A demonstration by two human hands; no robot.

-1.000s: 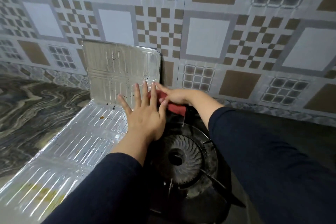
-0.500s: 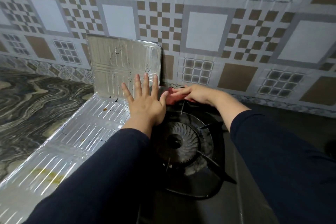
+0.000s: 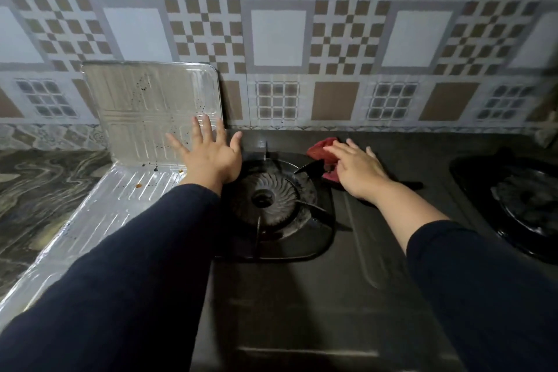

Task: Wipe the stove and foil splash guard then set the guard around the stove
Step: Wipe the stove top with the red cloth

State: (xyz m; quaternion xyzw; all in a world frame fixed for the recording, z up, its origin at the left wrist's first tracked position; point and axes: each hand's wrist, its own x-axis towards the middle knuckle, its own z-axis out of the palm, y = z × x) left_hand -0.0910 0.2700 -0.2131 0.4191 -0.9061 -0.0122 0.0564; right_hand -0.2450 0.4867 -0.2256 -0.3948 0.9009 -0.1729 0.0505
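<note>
With fingers spread, the left hand [image 3: 211, 157] props the guard [image 3: 145, 106], the flat right hand [image 3: 357, 170] presses the cloth [image 3: 318, 149]; leaning harder could buckle thin foil

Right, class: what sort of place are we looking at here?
Most likely a home kitchen: a gas stove, a tiled wall behind it, and a foil splash guard beside it.

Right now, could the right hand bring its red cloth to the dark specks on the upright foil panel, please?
Probably yes, though not straight across: the left hand lies spread against that foil splash guard panel, and the burner prongs stand between it and the right hand on the red cloth.
</note>
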